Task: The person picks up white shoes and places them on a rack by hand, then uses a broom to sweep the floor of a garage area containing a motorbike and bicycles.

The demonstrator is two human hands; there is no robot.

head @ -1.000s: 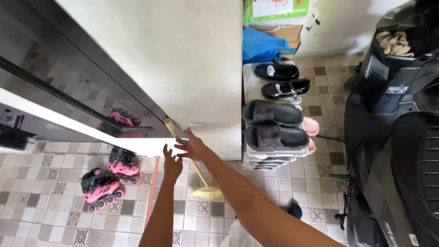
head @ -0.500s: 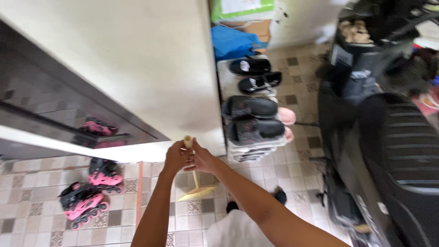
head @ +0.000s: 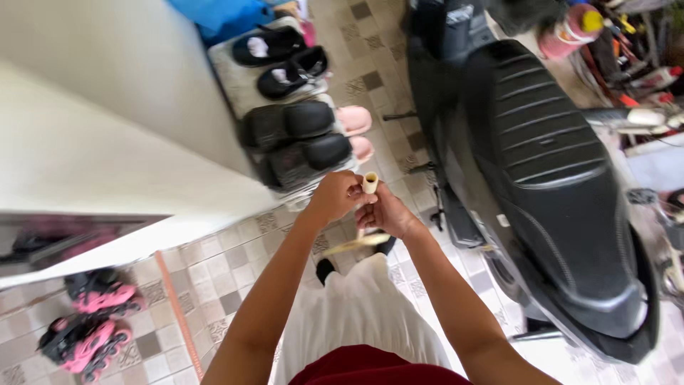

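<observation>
Both hands are closed around the top of a pale broom handle (head: 370, 183): the left hand (head: 336, 197) wraps it from one side, the right hand (head: 385, 213) grips it just below from the other, and the two touch. The handle stands nearly end-on to the camera, its straw head (head: 356, 244) showing below the hands, above the tiled floor (head: 214, 271). Just beside the right arm a black scooter (head: 548, 171) fills that side, its ribbed seat close to the elbow. To the left a white wall (head: 107, 142) juts out, with two pink inline skates (head: 89, 321) on the floor below it. Beyond the hands stands a shoe rack (head: 235, 75) holding two black slippers (head: 296, 135), two pink slippers (head: 354, 128) and two black strap shoes (head: 285, 57); farther off, something blue (head: 221, 14).
</observation>
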